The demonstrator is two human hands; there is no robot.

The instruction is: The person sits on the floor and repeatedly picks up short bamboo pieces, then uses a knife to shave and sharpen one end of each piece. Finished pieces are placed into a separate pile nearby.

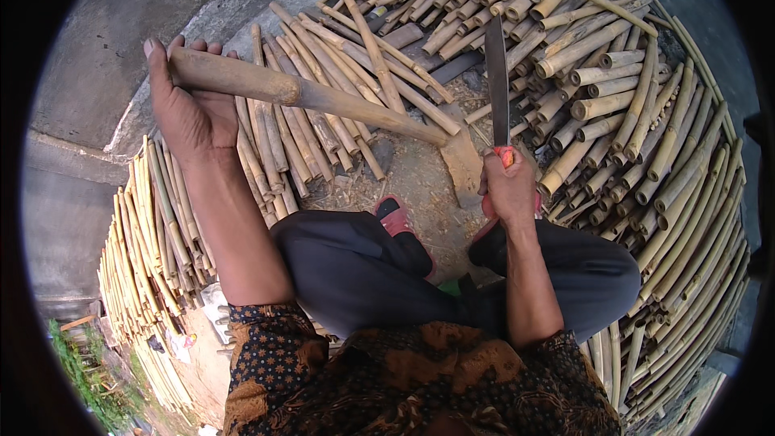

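Note:
My left hand (194,109) holds one end of a bamboo pole (286,89), palm turned up, with the thumb on the near side and fingertips showing beyond it. The pole slants away to the right, and its far end meets a wooden block (462,163) on the ground. My right hand (510,186) is closed round the red handle (504,155) of a machete. Its long dark blade (497,85) points straight away from me, to the right of the block and apart from the pole. Most of the handle is hidden in my fist.
Large stacks of cut bamboo (605,89) rise ahead and curve round my right side. More bamboo poles (307,129) lie ahead left, and another pile (153,226) is at the left. Chips litter the ground (404,165) by my red sandal (395,218). A concrete wall (89,40) stands left.

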